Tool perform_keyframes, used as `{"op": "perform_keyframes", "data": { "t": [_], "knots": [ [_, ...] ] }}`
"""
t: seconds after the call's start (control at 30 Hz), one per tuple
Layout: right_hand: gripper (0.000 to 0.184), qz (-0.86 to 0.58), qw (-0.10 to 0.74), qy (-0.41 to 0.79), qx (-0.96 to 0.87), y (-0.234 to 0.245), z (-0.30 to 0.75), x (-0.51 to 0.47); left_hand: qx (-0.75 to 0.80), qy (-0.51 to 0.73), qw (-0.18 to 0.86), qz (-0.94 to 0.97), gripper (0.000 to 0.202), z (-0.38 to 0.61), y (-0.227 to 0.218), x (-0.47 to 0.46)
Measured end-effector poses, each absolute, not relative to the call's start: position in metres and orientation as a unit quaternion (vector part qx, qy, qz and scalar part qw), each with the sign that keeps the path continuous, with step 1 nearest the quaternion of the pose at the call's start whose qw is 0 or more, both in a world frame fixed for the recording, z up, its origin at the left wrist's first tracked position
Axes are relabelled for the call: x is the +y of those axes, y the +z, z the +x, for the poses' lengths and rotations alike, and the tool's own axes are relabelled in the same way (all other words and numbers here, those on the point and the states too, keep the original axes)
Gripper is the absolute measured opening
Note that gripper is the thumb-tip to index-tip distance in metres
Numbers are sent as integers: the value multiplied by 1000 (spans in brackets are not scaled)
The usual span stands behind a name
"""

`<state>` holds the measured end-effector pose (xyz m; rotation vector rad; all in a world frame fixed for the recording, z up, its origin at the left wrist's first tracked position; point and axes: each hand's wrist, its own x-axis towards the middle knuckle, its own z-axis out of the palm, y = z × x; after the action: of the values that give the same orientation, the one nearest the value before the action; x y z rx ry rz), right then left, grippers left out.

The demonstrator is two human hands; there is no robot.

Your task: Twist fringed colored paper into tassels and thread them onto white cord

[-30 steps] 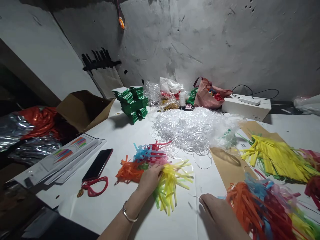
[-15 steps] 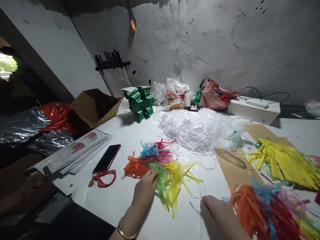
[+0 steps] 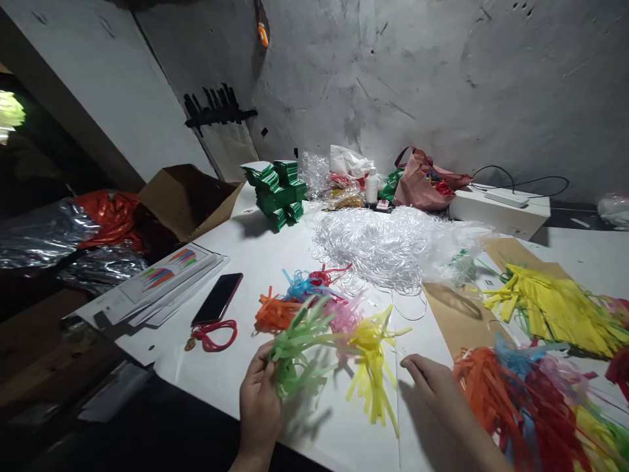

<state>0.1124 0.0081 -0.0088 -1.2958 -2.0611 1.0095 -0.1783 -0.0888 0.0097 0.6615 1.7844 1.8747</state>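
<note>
Near the table's [image 3: 221, 387] front edge our left hand [image 3: 259, 400] pinches the green tassel [image 3: 299, 341]; right hand [image 3: 432, 387] seemingly flat, loosely spread; next, separating the yellow tassel [image 3: 371, 347]

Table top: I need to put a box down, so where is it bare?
Bare white table lies between the phone, green stack and clear strands. Smaller patch beside the right hand. The right edge is crowded with tassels.

Green tassel [image 3: 299, 347], a bundle of thin paper strips, is lifted at its gathered end, strips fanning up and right. A yellow tassel [image 3: 371, 357] lies just beside it on the white tabletop [image 3: 221, 380], strips splayed downward, pink and orange tassels behind.
</note>
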Motion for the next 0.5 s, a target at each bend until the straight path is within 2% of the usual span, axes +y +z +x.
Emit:
{"op": "perform_keyframes", "data": {
  "t": [0.13, 0.23, 0.37, 0.5],
  "knots": [
    [41, -450, 353, 420, -705, 11, 110, 0, 548, 711, 400, 186, 49, -148, 17, -96],
    [37, -417, 404, 453, -676, 28, 106, -8, 487, 692, 509, 159, 45, -118, 16, -101],
    [36, -375, 418, 508, -654, 46, 99, -11, 424, 632, 627, 167, 33, -81, 9, -102],
    [35, -329, 399, 543, -662, 60, 100, -9, 399, 558, 703, 188, 34, -61, 1, -96]
  ]
}}
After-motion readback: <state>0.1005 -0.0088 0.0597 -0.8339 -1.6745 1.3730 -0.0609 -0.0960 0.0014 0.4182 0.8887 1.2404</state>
